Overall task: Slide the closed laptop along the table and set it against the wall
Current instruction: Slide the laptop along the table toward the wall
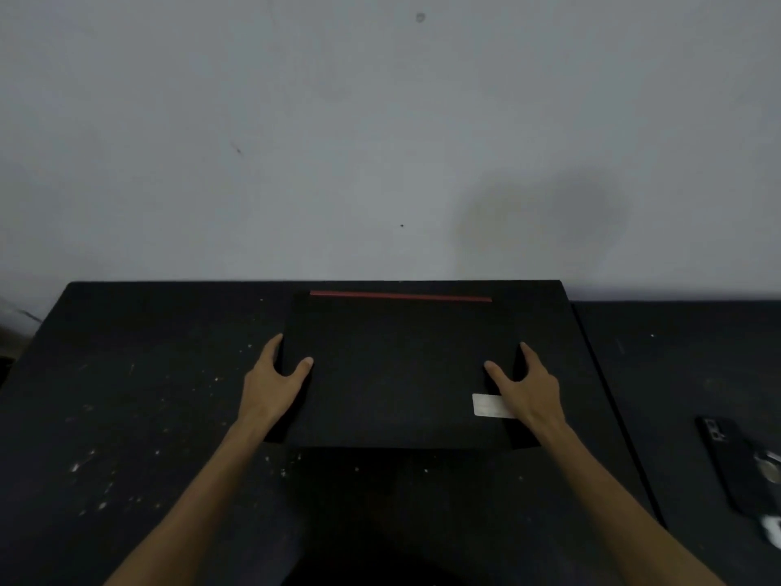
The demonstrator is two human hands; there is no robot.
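A closed black laptop (397, 370) lies flat on the black table (139, 395), with a red strip along its far edge close to the grey wall (338, 141). A white sticker sits near its right front corner. My left hand (277, 380) grips the laptop's left side, thumb on the lid and fingers down the edge. My right hand (526, 387) grips the right side the same way, partly covering the sticker.
The tabletop is speckled with white flecks on the left. A second dark table (684, 357) adjoins on the right, with a seam between them. A black phone (731, 458) and small metallic items lie at the far right edge.
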